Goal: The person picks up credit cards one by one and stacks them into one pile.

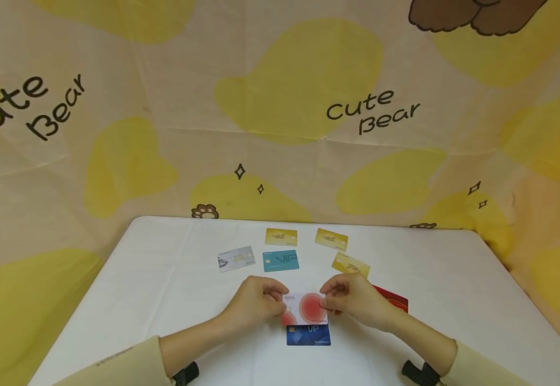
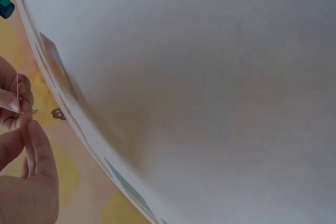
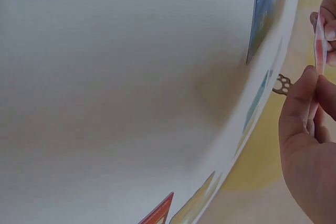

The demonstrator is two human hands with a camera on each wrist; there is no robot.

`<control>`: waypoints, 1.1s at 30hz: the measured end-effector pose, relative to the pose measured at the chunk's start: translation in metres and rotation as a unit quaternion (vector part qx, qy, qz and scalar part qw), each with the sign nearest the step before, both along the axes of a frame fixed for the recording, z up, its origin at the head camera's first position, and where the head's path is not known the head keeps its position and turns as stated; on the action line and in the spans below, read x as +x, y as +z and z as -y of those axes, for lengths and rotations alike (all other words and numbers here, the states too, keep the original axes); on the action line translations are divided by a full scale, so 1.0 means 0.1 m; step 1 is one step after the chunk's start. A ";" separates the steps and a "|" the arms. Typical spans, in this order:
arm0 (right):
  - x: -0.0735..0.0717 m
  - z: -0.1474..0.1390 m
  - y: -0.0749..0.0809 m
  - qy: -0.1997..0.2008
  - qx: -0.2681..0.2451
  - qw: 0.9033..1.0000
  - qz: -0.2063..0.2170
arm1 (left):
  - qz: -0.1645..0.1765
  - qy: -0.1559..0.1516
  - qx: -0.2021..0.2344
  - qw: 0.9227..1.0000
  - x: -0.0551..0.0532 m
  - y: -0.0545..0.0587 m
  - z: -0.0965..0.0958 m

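8 cards total: 1 white apm card [image 1: 292, 307], 1 blue VIP card [image 1: 308, 336], 1 teal VIP card [image 1: 281, 261], 1 silver VIP card [image 1: 236, 259], 3 gold cards [image 1: 281, 236] & 1 red card [image 1: 402, 304]. 2 hands, 2 cream sleeves [image 1: 120, 364], 2 black wrist devices [image 1: 186, 373].

Apm card is b/w the hands, front ctr. L hand [image 1: 257, 301] has thumb & fingers closed on its L edge; R hand [image 1: 357, 301] pinches the R edge same way, other fingers bent in. Both grips tight, no gap beyond card thickness.

Rest lie on the white table [image 1: 116, 300]: silver & teal side by side past L hand, 1 gold just behind teal, 2nd gold to its R, 3rd gold nearer, by R hand. Red is partly behind R forearm.

Head view vs wrist views: head gives apm card's face, pink-red circles & lettering; wrist cams get it nearly edge-on, but show it's up off the tabletop, w/ patterned cloth [image 1: 299, 80] behind it. Head has apm card covering the top of blue; R wrist view shows blue uncovered, lying apart below. L wrist view alone has a small dark teal obj. [image 2: 6, 8] at its edge, can't tell what. "Cute Bear" text, x2, only in head view.
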State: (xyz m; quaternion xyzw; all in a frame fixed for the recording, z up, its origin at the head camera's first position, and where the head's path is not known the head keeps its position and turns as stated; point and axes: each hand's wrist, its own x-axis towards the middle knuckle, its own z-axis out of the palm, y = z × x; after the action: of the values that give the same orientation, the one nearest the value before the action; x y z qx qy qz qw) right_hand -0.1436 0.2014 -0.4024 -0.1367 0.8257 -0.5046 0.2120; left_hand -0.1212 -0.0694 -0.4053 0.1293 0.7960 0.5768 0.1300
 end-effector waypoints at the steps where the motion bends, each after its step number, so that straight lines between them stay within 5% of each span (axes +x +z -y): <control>1: 0.01 -0.01 -0.01 0.000 0.001 1.000 -0.001 | 0.002 -0.003 -0.003 1.000 0.00 -0.01 -0.01; 15: 0.11 -0.07 -0.09 -0.006 0.009 1.000 0.020 | 0.051 -0.029 0.001 0.998 0.04 -0.08 -0.08; 33: 0.13 -0.08 -0.21 0.014 -0.004 0.999 0.051 | 0.053 -0.032 -0.018 0.998 0.08 -0.19 -0.14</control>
State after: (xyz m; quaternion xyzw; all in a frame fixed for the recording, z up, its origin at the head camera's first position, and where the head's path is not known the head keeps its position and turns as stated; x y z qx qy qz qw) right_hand -0.1311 0.2099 -0.4234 -0.1230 0.8098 -0.5113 0.2601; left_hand -0.1127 -0.0554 -0.4247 0.1216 0.7937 0.5642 0.1923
